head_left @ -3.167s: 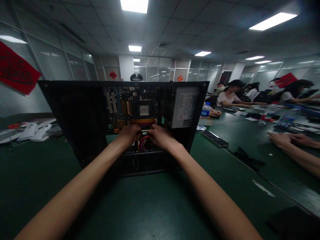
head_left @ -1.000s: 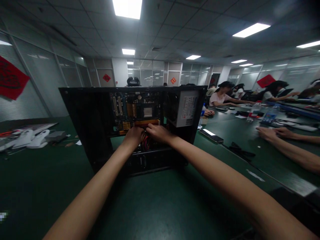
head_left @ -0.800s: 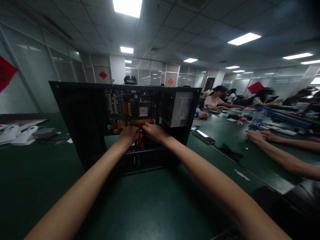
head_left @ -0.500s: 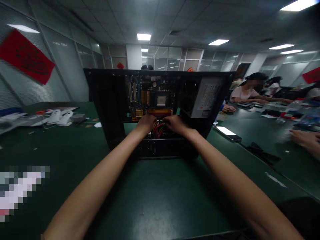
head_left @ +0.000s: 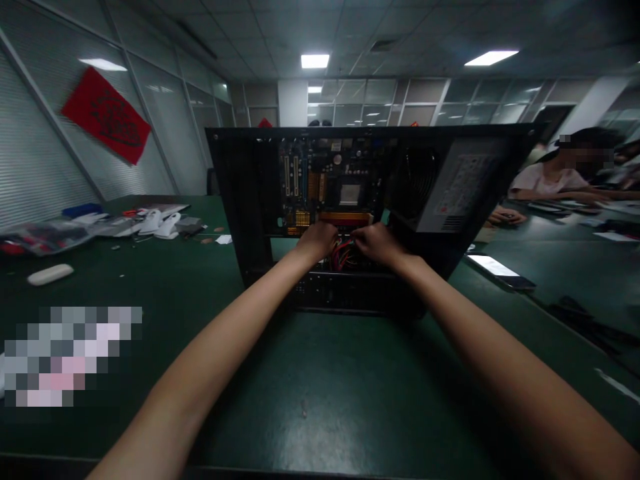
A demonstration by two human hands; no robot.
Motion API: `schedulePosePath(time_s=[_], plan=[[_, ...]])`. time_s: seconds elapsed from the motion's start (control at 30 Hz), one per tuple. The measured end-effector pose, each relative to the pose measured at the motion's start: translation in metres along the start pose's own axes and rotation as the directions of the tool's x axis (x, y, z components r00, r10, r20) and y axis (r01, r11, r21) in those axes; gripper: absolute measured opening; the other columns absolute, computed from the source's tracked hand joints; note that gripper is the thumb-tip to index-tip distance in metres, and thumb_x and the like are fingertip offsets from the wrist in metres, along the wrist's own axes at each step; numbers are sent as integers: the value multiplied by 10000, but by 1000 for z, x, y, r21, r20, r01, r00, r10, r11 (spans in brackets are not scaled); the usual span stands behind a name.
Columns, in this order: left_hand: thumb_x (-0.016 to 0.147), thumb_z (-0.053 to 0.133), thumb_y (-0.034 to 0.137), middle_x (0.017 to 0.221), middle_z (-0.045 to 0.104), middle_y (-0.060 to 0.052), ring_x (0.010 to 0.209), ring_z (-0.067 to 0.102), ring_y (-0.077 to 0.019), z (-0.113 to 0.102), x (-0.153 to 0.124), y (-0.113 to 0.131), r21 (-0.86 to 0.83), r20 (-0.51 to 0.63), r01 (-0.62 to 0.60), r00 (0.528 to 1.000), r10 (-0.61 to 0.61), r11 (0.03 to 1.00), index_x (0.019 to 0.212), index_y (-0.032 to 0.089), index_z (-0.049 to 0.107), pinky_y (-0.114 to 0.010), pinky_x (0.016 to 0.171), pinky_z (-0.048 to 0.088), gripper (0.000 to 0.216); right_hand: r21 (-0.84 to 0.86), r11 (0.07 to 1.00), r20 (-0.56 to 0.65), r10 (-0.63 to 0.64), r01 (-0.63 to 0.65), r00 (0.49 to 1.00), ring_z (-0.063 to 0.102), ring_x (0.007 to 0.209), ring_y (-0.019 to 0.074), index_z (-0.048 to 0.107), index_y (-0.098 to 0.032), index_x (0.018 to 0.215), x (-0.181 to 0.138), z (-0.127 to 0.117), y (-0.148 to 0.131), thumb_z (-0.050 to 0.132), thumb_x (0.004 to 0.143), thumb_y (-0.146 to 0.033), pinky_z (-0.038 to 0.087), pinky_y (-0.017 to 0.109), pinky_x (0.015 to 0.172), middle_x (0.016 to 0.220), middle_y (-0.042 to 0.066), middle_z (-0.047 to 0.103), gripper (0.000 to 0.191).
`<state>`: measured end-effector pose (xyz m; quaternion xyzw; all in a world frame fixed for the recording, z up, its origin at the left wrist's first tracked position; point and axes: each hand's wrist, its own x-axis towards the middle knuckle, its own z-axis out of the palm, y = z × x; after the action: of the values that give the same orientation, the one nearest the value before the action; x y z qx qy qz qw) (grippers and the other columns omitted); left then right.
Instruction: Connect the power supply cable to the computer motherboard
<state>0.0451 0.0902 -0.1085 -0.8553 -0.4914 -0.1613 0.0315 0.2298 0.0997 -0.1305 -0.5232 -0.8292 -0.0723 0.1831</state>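
Observation:
A black computer case [head_left: 320, 293] stands open-sided on the table, showing a motherboard [head_left: 327, 177] with slots and a bare processor square. The silver power supply [head_left: 465, 187] fills its upper right corner. Both of my hands reach inside below the board, at a bundle of coloured cables [head_left: 345, 257]. My left hand [head_left: 319, 240] is closed at the bundle's left side, its fingertips partly hidden. From the right, my right hand [head_left: 379, 241] pinches cables with curled fingers. The exact wires in each grip are hard to make out.
On the green table [head_left: 300, 373], a phone with a lit screen [head_left: 497, 267] lies right of the case. Left are white shoe-like items [head_left: 160, 223], a plastic bag [head_left: 50, 233] and a white oblong object [head_left: 50, 274]. A co-worker [head_left: 560, 170] sits at the right.
The view has turned a little left, so case and hands appear farther right. Both hands stay at the cables, with only slight shifts of the fingers.

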Motion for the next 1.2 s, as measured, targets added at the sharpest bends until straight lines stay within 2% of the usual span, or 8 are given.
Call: schedulePosePath(time_s=[0.37, 0.57, 0.7, 0.9, 1.03, 1.1, 1.13, 1.2], plan=[[928, 491, 252, 998, 755, -155, 980, 706, -250, -1, 6, -1, 20, 11, 26, 1000, -26, 999, 1006, 175, 766, -315, 830, 504, 295, 27, 998, -10, 62, -61, 998, 701, 1021, 244, 751, -142, 1106, 3, -6, -7, 519, 910, -139, 510, 306, 888, 1102, 114, 746, 304], [945, 464, 253, 1037, 752, -111, 991, 699, -235, -4, -1, -2, 8, -21, 46, 999, -45, 999, 1064, 218, 739, -310, 845, 499, 301, 229, 973, -38, 31, -21, 999, 693, 1042, 196, 745, -142, 1088, 1, -10, 3, 536, 898, -81, 492, 262, 916, 1107, 83, 748, 290], [970, 419, 271, 1045, 744, -93, 984, 700, -233, -5, -7, -2, -4, -57, 22, 998, -23, 1000, 1121, 231, 686, -314, 817, 501, 309, 330, 944, -87, 46, -15, 995, 694, 1019, 192, 742, -152, 1058, -2, -14, 6, 538, 929, -123, 486, 260, 888, 1073, 78, 753, 243], [982, 386, 315, 986, 734, -115, 894, 711, -284, -3, -7, 2, 94, -69, -2, 998, 9, 996, 1139, 193, 600, -356, 714, 501, 293, 222, 970, -112, -77, 100, 991, 690, 922, 193, 718, -155, 1027, -1, -12, 2, 516, 969, -198, 444, 262, 778, 987, 83, 750, 215], [985, 359, 301, 911, 738, -114, 808, 718, -296, -22, -13, 10, 234, -133, 21, 991, 10, 972, 1120, 189, 621, -364, 649, 500, 316, 41, 991, -89, -125, 129, 988, 679, 818, 197, 686, -158, 1009, -4, -19, -9, 488, 983, -232, 392, 265, 667, 909, 95, 734, 213], [973, 399, 304, 858, 740, -90, 750, 713, -266, -46, -25, 13, 242, -269, -7, 960, 74, 970, 1070, 198, 663, -341, 627, 499, 301, -52, 987, -48, -157, 155, 986, 663, 713, 196, 674, -160, 964, -10, -32, -23, 495, 973, -230, 346, 272, 587, 826, 94, 721, 193], [965, 430, 317, 826, 739, -65, 726, 706, -236, -60, -33, 13, 210, -375, -37, 920, 116, 977, 1044, 210, 685, -320, 632, 501, 287, -76, 978, -48, -196, 192, 979, 651, 670, 190, 667, -161, 939, -15, -42, -32, 503, 964, -217, 330, 274, 560, 792, 87, 713, 176], [913, 542, 324, 845, 739, -28, 721, 684, -183, -92, -56, 8, 148, -657, -100, 733, 173, 984, 1022, 211, 709, -292, 681, 511, 229, -77, 939, -146, -343, 335, 928, 640, 651, 174, 658, -160, 918, -28, -66, -51, 515, 953, -186, 346, 269, 549, 765, 67, 701, 150]])
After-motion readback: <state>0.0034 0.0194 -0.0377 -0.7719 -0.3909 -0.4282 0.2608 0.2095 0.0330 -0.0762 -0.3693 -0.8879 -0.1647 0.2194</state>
